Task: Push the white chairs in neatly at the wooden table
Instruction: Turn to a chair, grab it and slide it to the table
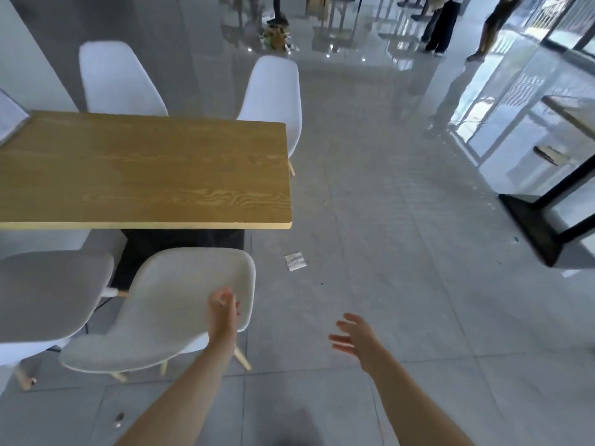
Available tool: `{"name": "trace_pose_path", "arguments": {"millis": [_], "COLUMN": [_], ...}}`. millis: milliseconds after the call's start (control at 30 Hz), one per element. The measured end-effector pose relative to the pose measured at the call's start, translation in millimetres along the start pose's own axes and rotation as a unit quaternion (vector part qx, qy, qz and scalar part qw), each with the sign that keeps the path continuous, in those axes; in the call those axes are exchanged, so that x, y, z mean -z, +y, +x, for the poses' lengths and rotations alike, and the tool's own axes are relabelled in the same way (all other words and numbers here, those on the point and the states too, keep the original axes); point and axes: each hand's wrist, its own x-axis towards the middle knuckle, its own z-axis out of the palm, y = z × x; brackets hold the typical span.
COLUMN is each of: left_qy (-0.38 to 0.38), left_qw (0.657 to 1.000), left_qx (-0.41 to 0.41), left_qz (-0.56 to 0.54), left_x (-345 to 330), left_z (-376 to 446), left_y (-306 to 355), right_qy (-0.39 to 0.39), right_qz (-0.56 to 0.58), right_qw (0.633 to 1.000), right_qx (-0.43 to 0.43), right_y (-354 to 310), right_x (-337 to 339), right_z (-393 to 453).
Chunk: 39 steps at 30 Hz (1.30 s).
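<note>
The wooden table [145, 169] fills the left half of the view, on a black base. On its near side a white chair [167, 304] stands turned at an angle, apart from the table edge. My left hand [223, 312] rests on the right edge of this chair's backrest, fingers curled over it. Beside it, at the left edge, a second near chair [48, 294] stands apart from the table. On the far side, one chair [116, 78] is tucked close and another [273, 98] sits askew at the far right corner. My right hand [354, 339] hovers open over the floor, holding nothing.
A crumpled white paper [295, 261] lies on the grey tiled floor right of the near chair. A black-framed table [547, 214] stands at the right edge. Two people [444, 24] stand far back near glass doors. A small object [119, 419] lies on the floor near my left arm.
</note>
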Motion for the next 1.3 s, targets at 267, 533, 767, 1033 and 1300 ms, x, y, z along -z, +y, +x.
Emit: {"name": "trace_pose_path", "arguments": {"millis": [267, 533, 767, 1033, 1300], "left_qy": [-0.017, -0.013, -0.042, -0.051, 0.022], "left_qw": [0.997, 0.996, 0.992, 0.992, 0.979], "left_qx": [0.058, 0.071, 0.088, 0.073, 0.132], "left_qz": [-0.050, -0.059, -0.075, -0.094, -0.152], "left_x": [-119.7, -250.7, -386.1, -544.0, -664.9], "left_z": [-25.8, 65.2, 144.5, 267.7, 380.4], "left_y": [22.4, 72.6, 159.6, 255.2, 327.9], "right_qy": [0.035, -0.084, -0.070, -0.079, -0.126], "right_qz": [-0.017, -0.076, -0.102, -0.089, -0.141], "right_qw": [0.998, 0.990, 0.989, 0.990, 0.977], "right_qx": [0.052, 0.079, 0.077, 0.081, 0.101], "right_y": [-128.2, -278.4, -424.5, -588.1, -779.8], "right_x": [123.7, 79.0, 96.5, 96.1, 75.2], "right_z": [49.5, 150.5, 240.9, 376.5, 499.8]}}
